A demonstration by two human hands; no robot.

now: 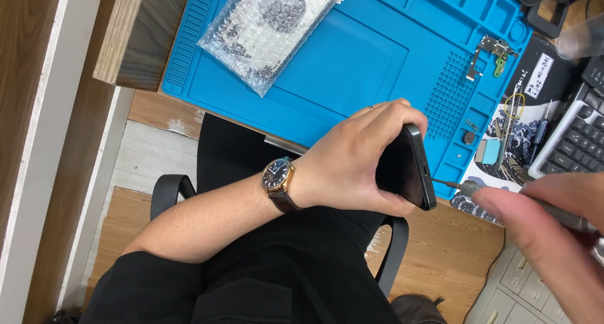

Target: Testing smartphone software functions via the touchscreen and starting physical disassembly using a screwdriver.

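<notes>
Bubble wrap [267, 28] blocks the mat [352, 66]; centre free.

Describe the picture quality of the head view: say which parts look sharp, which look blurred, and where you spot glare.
In the head view, the left hand, the phone and the wristwatch are sharp; the right hand, close to the lens, is soft and blurred, as is the screwdriver handle; the bubble wrap on the blue mat shows bright glare; lighting is even, shadows faint.

The left hand [352, 163] is held curled, thumb low and fingers wrapped over the top. The right hand [553, 236] is pinched shut, blurred.
</notes>
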